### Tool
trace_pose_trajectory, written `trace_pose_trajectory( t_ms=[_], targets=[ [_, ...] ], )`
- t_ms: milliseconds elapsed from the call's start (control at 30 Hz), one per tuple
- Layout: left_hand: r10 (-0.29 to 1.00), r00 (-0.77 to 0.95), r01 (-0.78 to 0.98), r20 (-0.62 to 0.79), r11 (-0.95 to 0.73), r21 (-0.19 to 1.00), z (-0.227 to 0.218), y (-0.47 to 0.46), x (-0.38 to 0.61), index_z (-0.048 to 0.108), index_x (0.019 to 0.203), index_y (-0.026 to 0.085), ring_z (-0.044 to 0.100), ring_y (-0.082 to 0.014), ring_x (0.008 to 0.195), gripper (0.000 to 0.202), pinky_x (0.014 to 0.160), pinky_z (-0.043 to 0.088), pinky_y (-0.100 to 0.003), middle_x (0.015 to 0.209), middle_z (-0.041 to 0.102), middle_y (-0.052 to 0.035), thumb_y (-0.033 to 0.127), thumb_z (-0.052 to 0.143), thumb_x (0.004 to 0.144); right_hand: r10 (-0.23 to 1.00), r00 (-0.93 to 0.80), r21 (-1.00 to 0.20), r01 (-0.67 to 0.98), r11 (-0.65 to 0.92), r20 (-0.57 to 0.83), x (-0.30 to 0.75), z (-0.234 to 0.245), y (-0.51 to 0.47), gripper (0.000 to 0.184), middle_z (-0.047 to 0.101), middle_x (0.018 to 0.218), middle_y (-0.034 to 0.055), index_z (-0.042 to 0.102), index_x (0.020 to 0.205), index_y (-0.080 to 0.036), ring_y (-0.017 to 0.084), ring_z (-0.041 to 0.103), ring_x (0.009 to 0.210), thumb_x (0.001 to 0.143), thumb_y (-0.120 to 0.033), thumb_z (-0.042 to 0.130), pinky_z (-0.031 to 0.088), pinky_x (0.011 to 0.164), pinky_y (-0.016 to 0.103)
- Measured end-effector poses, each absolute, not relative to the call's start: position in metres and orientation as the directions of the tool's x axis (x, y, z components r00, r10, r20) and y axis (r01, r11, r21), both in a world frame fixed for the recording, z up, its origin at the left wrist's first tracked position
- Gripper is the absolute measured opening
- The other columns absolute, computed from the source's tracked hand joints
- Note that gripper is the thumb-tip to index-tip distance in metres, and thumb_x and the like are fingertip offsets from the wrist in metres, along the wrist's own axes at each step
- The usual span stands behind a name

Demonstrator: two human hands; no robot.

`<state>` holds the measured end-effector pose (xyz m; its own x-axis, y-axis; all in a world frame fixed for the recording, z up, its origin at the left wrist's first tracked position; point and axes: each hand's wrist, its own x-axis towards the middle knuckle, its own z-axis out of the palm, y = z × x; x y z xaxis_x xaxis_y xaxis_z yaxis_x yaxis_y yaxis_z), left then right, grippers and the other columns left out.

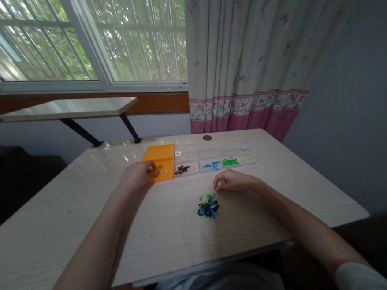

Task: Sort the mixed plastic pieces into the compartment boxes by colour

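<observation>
My left hand (136, 174) is over the front part of an orange tray (159, 152), its fingers pinched together beside several small whitish pieces (161, 170). Whatever is between those fingers is hidden. Just behind a mixed pile of small coloured pieces (208, 207), my right hand (233, 180) has its thumb and forefinger curled together; anything they hold is too small to name. Blue, brown, green and yellow show in the pile. A clear compartment tray (195, 168) adjoins the orange one. Its front compartments hold brown pieces (182, 169), blue pieces (212, 165), green pieces (230, 161) and yellow pieces (248, 159).
All of this lies on a pale wooden table (173, 239), whose front edge is close to my body. A raised shelf (74, 108) on dark legs stands at the back left. Near the back edge is a round dark cap (207, 138). A curtain (241, 71) hangs behind.
</observation>
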<state>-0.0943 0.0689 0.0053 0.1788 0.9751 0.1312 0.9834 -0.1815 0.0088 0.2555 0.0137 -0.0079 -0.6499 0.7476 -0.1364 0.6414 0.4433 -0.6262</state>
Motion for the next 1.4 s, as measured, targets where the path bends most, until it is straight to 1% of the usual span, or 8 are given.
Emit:
trace_pose_trajectory(
  t_ms=[233, 467, 567, 667, 733, 867, 1067, 1400],
  targets=[
    [0.963, 0.263, 0.963, 0.052, -0.266, 0.048, 0.001, 0.072, -0.096, 0.065, 0.088, 0.023, 0.059, -0.0207, 0.072, 0.033, 0.054, 0.033, -0.023, 0.084, 0.067, -0.007, 0.044, 0.044, 0.075, 0.745, -0.659, -0.589, 0.644, 0.488, -0.104, 0.256, -0.006, 0.014, 0.017, 0.05, 0.061, -0.0029, 0.065, 0.087, -0.015, 0.006, 0.041, 0.053, 0.073, -0.021, 0.055, 0.027, 0.049, 0.017],
    [0.951, 0.257, 0.964, 0.17, -0.264, 0.02, 0.01, 0.066, -0.091, 0.063, 0.093, 0.023, 0.057, -0.0177, 0.064, 0.034, 0.053, 0.032, -0.022, 0.077, 0.066, -0.0054, 0.043, 0.041, 0.078, 0.74, -0.659, -0.569, 0.663, 0.486, -0.135, 0.26, -0.007, 0.018, 0.023, 0.045, 0.055, -0.0046, 0.065, 0.089, -0.016, 0.007, 0.041, 0.05, 0.07, -0.029, 0.062, 0.026, 0.047, 0.017],
    [0.911, 0.313, 0.936, 0.267, -0.343, 0.074, 0.014, 0.054, -0.072, 0.062, 0.092, 0.022, 0.054, -0.0144, 0.056, 0.032, 0.05, 0.031, -0.021, 0.066, 0.063, -0.0027, 0.041, 0.04, 0.079, 0.741, -0.66, -0.569, 0.659, 0.491, -0.125, 0.26, -0.008, 0.018, 0.022, 0.044, 0.054, -0.0052, 0.065, 0.088, -0.016, 0.006, 0.04, 0.049, 0.07, -0.028, 0.061, 0.024, 0.046, 0.017],
    [0.868, 0.319, 0.885, 0.38, -0.416, 0.208, 0.01, 0.038, -0.042, 0.062, 0.092, 0.021, 0.05, -0.0115, 0.051, 0.03, 0.049, 0.031, -0.019, 0.059, 0.058, 0.0001, 0.039, 0.041, 0.08, 0.75, -0.65, -0.562, 0.668, 0.488, -0.121, 0.258, -0.007, 0.016, 0.021, 0.045, 0.055, -0.005, 0.065, 0.087, -0.017, 0.006, 0.04, 0.05, 0.07, -0.028, 0.061, 0.024, 0.047, 0.017],
    [0.846, 0.363, 0.815, 0.391, -0.492, 0.307, 0.003, 0.025, -0.02, 0.063, 0.09, 0.019, 0.049, -0.01, 0.049, 0.028, 0.048, 0.031, -0.018, 0.056, 0.057, 0.0009, 0.035, 0.042, 0.08, 0.754, -0.646, -0.563, 0.67, 0.484, -0.12, 0.256, -0.006, 0.014, 0.019, 0.047, 0.058, -0.0042, 0.065, 0.086, -0.017, 0.006, 0.04, 0.051, 0.071, -0.027, 0.06, 0.025, 0.048, 0.017],
    [0.78, 0.516, 0.663, 0.354, -0.625, 0.411, -0.014, 0.004, 0.018, 0.066, 0.081, 0.018, 0.048, -0.0086, 0.049, 0.022, 0.047, 0.032, -0.017, 0.058, 0.058, 0.0002, 0.03, 0.048, 0.078, 0.765, -0.642, -0.584, 0.636, 0.504, -0.04, 0.25, -0.006, 0.01, 0.018, 0.049, 0.06, -0.0037, 0.064, 0.087, -0.017, 0.007, 0.041, 0.054, 0.074, -0.029, 0.058, 0.026, 0.051, 0.017],
    [0.773, 0.525, 0.625, 0.356, -0.634, 0.454, -0.018, -0.005, 0.03, 0.068, 0.081, 0.02, 0.041, -0.0071, 0.043, 0.018, 0.044, 0.027, -0.017, 0.048, 0.05, 0.0035, 0.029, 0.053, 0.077, 0.791, -0.596, -0.635, 0.56, 0.532, 0.137, 0.238, -0.016, 0.007, 0.024, 0.042, 0.053, -0.0056, 0.063, 0.087, -0.017, 0.006, 0.037, 0.05, 0.077, -0.038, 0.056, 0.026, 0.05, 0.017],
    [0.751, 0.52, 0.582, 0.408, -0.66, 0.474, -0.013, -0.007, 0.03, 0.068, 0.081, 0.02, 0.038, -0.0064, 0.042, 0.016, 0.044, 0.026, -0.016, 0.046, 0.045, 0.005, 0.026, 0.054, 0.076, 0.831, -0.53, -0.653, 0.57, 0.498, 0.172, 0.233, -0.022, 0.004, 0.033, 0.037, 0.05, -0.0063, 0.062, 0.086, -0.017, 0.007, 0.032, 0.047, 0.076, -0.047, 0.053, 0.023, 0.047, 0.019]
  ],
)
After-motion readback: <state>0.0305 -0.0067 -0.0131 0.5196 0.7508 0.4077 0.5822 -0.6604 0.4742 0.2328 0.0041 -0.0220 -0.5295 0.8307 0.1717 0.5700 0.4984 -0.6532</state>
